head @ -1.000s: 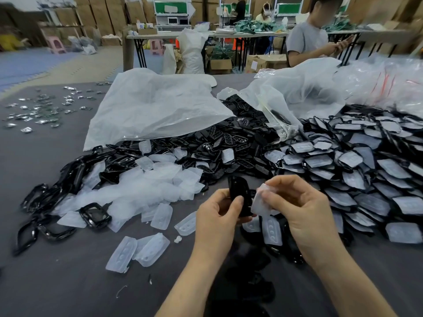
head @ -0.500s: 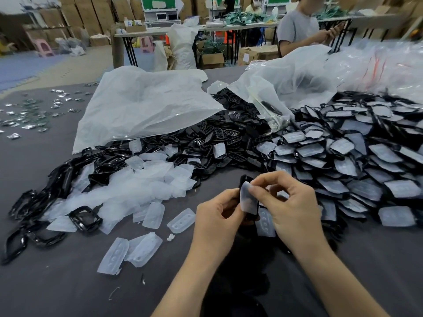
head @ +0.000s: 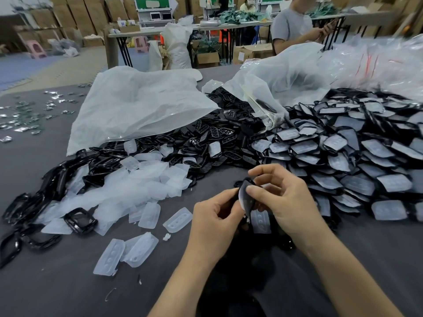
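My left hand point(head: 215, 216) grips a small black plastic shell point(head: 248, 203) from below, just above the grey table. A translucent white rubber pad point(head: 243, 193) lies against the shell's face, and my right hand point(head: 281, 197) pinches the pad and shell with thumb and fingers curled over them. Most of the shell is hidden between my fingers. Another white pad point(head: 261, 221) lies on the table right under my hands.
Loose white pads point(head: 146, 186) and black frames point(head: 80, 220) lie to the left. Black shells point(head: 206, 138) spill from plastic bags point(head: 142, 106), and assembled pieces point(head: 357, 161) are heaped at right. Small metal parts point(head: 25, 115) are scattered far left. A person point(head: 295, 26) sits beyond the table point(head: 68, 282).
My right hand brought the white pad onto the black shell and now presses it there. The view has tilted slightly, so the table contents sit lower left in the frame.
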Available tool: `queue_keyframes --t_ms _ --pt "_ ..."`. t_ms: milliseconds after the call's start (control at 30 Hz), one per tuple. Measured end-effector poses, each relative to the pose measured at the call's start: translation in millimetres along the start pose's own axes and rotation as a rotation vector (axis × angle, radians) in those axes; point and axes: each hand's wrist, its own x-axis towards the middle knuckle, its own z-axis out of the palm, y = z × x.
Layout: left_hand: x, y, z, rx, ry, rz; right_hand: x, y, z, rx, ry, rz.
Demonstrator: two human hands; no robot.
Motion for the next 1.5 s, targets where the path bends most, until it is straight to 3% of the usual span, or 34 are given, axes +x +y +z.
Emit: queue_keyframes --t_ms 167,300,533,900,1133,1500 --pt "0 0 -1 -0.018 -0.022 -0.021 0 1 -4 0.154 -0.083 0.119" --pt "-1 1 -2 -0.091 -0.038 -0.034 2 3 -6 0.133 -0.079 0.119" --pt "2 -5 -3 0.083 0.018 0.008 2 4 -4 0.143 -0.099 0.124" --pt "3 -6 -2 0.207 0.025 0.074 3 5 -5 -0.037 -0.096 0.101" --pt "4 -4 -3 0.156 0.012 0.016 4 5 -9 -0.006 -0.105 0.149" --pt "3 -2 -2 0.06 -0.008 -0.044 4 1 -11 -0.13 -0.174 0.035"
